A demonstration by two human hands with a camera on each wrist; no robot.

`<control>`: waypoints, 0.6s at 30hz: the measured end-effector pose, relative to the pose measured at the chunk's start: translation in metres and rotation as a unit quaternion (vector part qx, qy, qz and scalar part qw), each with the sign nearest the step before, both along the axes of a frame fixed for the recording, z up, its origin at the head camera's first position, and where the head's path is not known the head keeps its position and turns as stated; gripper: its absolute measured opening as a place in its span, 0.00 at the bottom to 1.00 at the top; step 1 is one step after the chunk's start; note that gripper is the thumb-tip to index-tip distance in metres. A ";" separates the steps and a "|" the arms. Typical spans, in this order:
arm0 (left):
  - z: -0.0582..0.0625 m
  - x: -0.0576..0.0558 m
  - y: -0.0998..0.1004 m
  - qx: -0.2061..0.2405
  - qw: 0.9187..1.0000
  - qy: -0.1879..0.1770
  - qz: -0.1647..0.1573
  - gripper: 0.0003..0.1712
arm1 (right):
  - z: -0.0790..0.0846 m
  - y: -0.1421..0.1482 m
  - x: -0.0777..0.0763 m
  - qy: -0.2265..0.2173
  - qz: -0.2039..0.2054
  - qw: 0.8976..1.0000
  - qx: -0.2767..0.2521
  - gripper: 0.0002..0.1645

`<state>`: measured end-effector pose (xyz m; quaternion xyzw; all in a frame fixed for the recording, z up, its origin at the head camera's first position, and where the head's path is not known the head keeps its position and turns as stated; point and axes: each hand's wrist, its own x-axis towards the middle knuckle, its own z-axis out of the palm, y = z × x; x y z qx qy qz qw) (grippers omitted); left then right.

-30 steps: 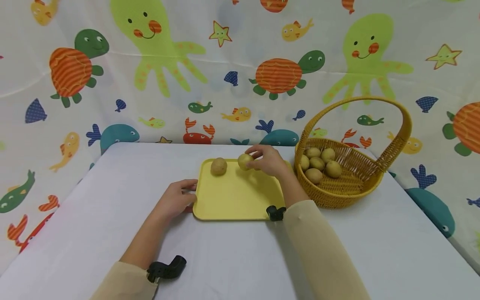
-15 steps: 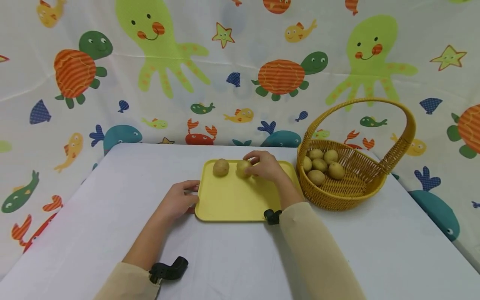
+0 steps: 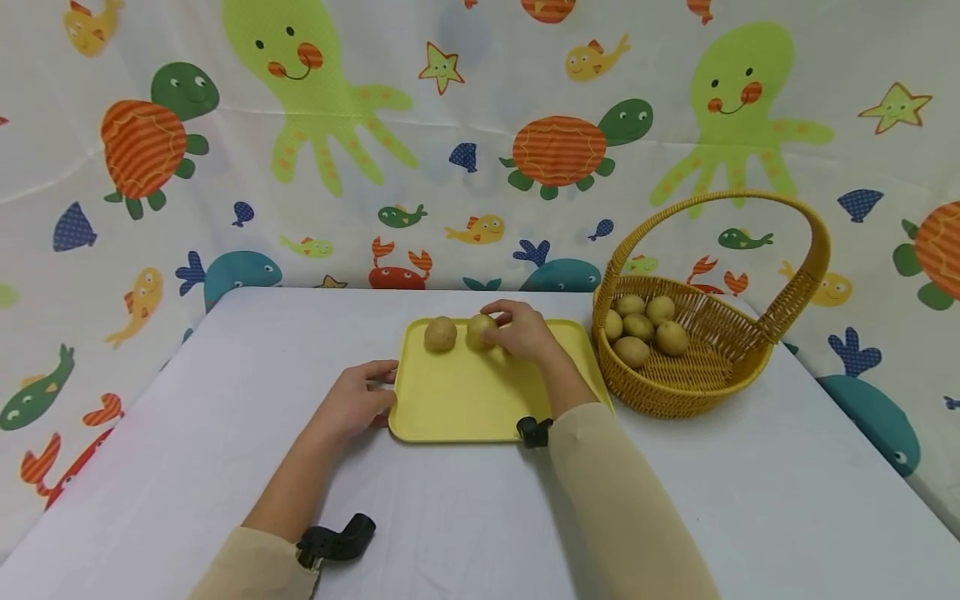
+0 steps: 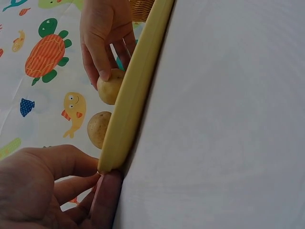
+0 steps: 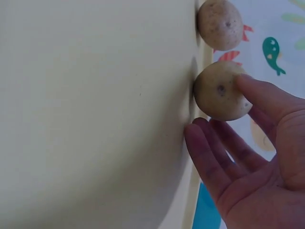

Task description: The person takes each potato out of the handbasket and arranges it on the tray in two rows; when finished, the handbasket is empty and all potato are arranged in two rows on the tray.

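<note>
On the yellow tray (image 3: 457,400) two potatoes sit side by side near its far edge. My right hand (image 3: 521,333) holds the right-hand potato (image 5: 220,90), thumb on its near side; this potato appears to touch the tray. Just left of it lies a browner potato (image 3: 440,334), with a narrow gap between the two. At the tray's left edge, my left hand (image 3: 358,402) grips the rim. The left wrist view shows the thumb (image 4: 76,160) on top of the rim and fingers at its outer side.
A wicker basket (image 3: 667,404) with a tall arched handle stands right beside the tray, several potatoes (image 3: 637,325) gathered in its left part. White cloth (image 3: 465,517) covers the table. Behind hangs a curtain (image 3: 465,83) printed with sea animals.
My right hand has lowered the potato and moved it slightly left, from above the tray down to its surface by the other potato. The left hand stays at the tray's left edge.
</note>
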<state>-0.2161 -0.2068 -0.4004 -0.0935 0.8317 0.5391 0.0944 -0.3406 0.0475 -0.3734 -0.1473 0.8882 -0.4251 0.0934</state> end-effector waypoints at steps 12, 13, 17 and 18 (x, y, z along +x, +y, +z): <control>0.002 0.001 0.000 -0.003 1.000 0.004 0.001 0.39 | 0.001 0.005 -0.001 -0.004 0.009 1.000 0.008 0.31; 0.002 0.001 0.000 -0.003 1.000 0.004 0.000 0.39 | 0.001 0.005 -0.001 -0.005 0.012 1.000 0.008 0.32; 0.002 0.002 0.000 -0.002 1.000 0.001 0.000 0.39 | 0.001 0.006 -0.001 -0.015 0.021 1.000 0.012 0.33; 0.002 0.002 0.000 -0.002 1.000 0.000 0.000 0.39 | 0.001 0.006 -0.001 -0.018 0.024 0.999 0.011 0.33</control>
